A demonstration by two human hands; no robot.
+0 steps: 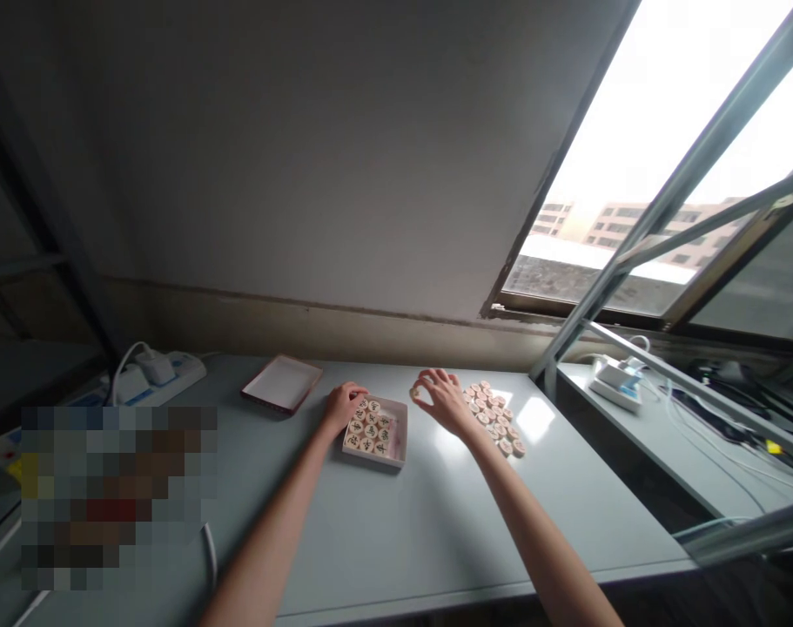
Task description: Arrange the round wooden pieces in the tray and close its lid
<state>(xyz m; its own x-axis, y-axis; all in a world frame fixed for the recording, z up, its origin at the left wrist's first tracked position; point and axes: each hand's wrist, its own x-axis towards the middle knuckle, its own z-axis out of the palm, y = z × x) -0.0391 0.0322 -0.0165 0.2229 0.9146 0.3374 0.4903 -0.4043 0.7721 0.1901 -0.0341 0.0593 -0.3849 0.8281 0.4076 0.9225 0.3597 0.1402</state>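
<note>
A shallow white box (399,440) sits on the pale grey table (396,522), filled with several round wooden Chinese chess pieces (371,429). My left hand (342,405) rests curled against the box's far left corner, touching it. My right hand (440,395) hovers just right of the box, pinching one wooden chess piece (414,393) between thumb and fingers. A loose pile of chess pieces (493,416) lies on the table to the right of that hand.
The box's lid (282,383), white with a red rim, lies to the left. A power strip with plugs (154,373) sits at the far left. A window frame (631,252) and a second desk with a charger and cables (621,379) stand at right.
</note>
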